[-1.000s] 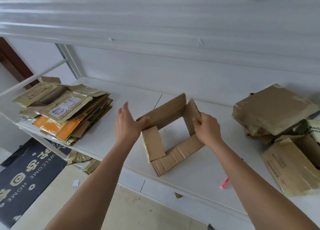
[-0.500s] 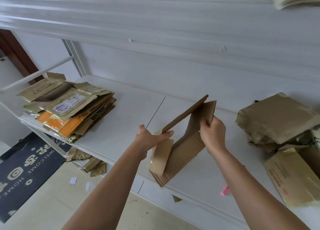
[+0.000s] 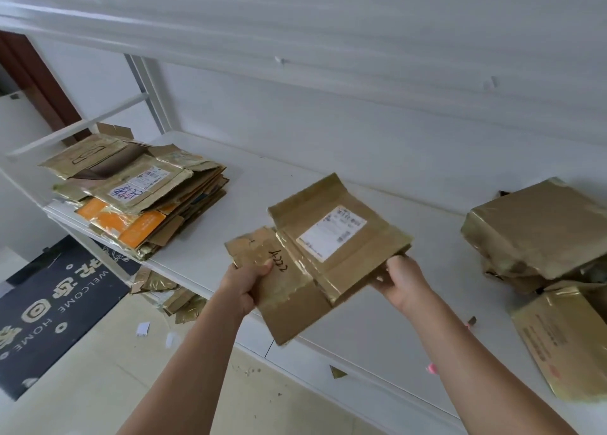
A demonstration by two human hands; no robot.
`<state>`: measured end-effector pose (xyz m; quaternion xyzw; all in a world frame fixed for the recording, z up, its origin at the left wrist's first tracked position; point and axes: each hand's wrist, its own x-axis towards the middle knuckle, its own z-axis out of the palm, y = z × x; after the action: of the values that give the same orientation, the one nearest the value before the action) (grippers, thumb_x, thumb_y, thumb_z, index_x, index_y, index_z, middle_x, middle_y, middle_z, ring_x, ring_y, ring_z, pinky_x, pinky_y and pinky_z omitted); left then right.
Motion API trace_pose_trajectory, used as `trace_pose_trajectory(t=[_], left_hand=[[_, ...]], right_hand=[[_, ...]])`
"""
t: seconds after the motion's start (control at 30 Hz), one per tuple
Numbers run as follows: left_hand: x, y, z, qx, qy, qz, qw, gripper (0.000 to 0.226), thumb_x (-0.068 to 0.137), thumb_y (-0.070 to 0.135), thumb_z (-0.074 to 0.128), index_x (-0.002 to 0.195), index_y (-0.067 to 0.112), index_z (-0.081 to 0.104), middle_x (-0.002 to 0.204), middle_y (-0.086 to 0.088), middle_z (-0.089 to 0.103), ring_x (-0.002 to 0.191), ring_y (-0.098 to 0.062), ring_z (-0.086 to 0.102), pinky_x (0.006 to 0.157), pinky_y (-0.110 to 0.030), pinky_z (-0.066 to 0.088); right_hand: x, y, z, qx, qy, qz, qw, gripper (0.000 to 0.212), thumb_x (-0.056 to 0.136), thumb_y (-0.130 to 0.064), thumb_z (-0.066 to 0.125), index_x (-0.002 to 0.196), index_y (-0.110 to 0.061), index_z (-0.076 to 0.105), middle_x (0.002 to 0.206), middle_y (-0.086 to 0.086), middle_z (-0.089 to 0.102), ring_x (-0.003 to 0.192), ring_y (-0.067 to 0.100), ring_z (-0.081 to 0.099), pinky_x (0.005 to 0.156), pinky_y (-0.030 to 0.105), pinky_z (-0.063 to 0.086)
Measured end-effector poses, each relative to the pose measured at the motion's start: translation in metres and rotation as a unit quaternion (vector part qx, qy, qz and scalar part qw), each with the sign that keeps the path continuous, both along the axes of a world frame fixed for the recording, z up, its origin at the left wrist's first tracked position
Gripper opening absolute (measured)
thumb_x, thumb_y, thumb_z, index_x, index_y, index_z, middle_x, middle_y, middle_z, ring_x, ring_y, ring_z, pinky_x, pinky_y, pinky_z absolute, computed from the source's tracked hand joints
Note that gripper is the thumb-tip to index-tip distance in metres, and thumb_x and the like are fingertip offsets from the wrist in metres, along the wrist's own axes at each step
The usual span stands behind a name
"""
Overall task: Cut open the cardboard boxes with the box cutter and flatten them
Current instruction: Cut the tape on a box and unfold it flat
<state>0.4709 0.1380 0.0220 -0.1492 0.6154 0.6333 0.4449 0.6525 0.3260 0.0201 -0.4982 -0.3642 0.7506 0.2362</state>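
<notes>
A flattened brown cardboard box (image 3: 315, 257) with shiny tape and a white shipping label hangs above the white shelf (image 3: 377, 319), held between both hands. My left hand (image 3: 244, 282) grips its left flap, thumb on top beside handwritten numbers. My right hand (image 3: 399, 278) holds its right edge from underneath. A stack of flattened boxes (image 3: 131, 198) lies at the shelf's left end. Unflattened taped boxes (image 3: 535, 231) sit at the right, with another box (image 3: 565, 342) nearer me. A pink thing (image 3: 432, 368), perhaps the box cutter, shows beside my right forearm.
Cardboard scraps (image 3: 167, 290) lie on a lower level under the shelf. A dark welcome mat (image 3: 49, 306) and paper bits are on the tiled floor at the left. A white wall and an upper shelf stand behind.
The box went from a standing open frame on the shelf to a collapsed flat piece lifted off it, turned label side up. Both hands shifted leftward with it.
</notes>
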Motion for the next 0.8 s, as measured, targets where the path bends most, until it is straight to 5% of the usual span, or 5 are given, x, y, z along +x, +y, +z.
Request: trace_pose_trajectory(t=[0.13, 0.3, 0.5, 0.67, 0.8], left_hand=[[0.004, -0.006, -0.034, -0.103, 0.071, 0.034, 0.992, 0.046, 0.079, -0.008, 0.074, 0.119, 0.006, 0.055, 0.112, -0.017, 0.067, 0.09, -0.033, 0.066, 0.071, -0.045, 0.055], [0.003, -0.013, -0.074, -0.153, 0.11, 0.027, 0.982, 0.047, 0.077, 0.001, 0.08, 0.115, 0.009, 0.054, 0.108, -0.012, 0.065, 0.092, -0.03, 0.065, 0.075, -0.042, 0.057], [-0.004, -0.024, -0.095, -0.126, 0.09, -0.007, 0.988, 0.037, 0.081, 0.006, 0.078, 0.113, 0.008, 0.058, 0.105, -0.01, 0.069, 0.092, -0.028, 0.068, 0.081, -0.044, 0.058], [-0.014, -0.037, -0.098, -0.082, 0.013, -0.023, 0.996, 0.027, 0.096, -0.003, 0.052, 0.118, 0.012, 0.057, 0.109, -0.011, 0.068, 0.099, -0.029, 0.064, 0.083, -0.05, 0.055], [-0.019, -0.035, -0.086, -0.044, 0.033, -0.03, 0.998, 0.027, 0.097, -0.004, 0.051, 0.115, 0.015, 0.056, 0.108, -0.009, 0.068, 0.094, -0.026, 0.065, 0.07, -0.042, 0.055]], right_hand=[[0.003, -0.011, -0.035, 0.159, -0.257, -0.02, 0.953, 0.043, 0.094, 0.001, 0.043, 0.137, -0.007, 0.046, 0.138, 0.015, 0.05, 0.125, 0.031, 0.051, 0.107, 0.04, 0.039], [-0.014, -0.04, -0.057, 0.368, -0.255, 0.335, 0.829, 0.058, 0.101, -0.021, 0.049, 0.155, -0.024, 0.026, 0.164, 0.003, 0.017, 0.151, 0.018, 0.015, 0.119, 0.03, 0.012], [-0.02, -0.058, -0.113, 0.406, -0.433, 0.59, 0.548, 0.071, 0.097, -0.067, 0.017, 0.141, -0.044, -0.034, 0.145, -0.003, -0.052, 0.137, 0.029, -0.043, 0.114, 0.055, -0.021], [-0.022, -0.055, -0.122, 0.396, -0.453, 0.606, 0.521, 0.071, 0.096, -0.07, 0.013, 0.134, -0.045, -0.041, 0.137, -0.003, -0.059, 0.129, 0.027, -0.05, 0.111, 0.055, -0.024], [-0.018, -0.061, -0.125, 0.433, -0.438, 0.544, 0.57, 0.074, 0.093, -0.072, 0.018, 0.136, -0.047, -0.038, 0.147, -0.005, -0.051, 0.136, 0.026, -0.044, 0.117, 0.055, -0.017]])
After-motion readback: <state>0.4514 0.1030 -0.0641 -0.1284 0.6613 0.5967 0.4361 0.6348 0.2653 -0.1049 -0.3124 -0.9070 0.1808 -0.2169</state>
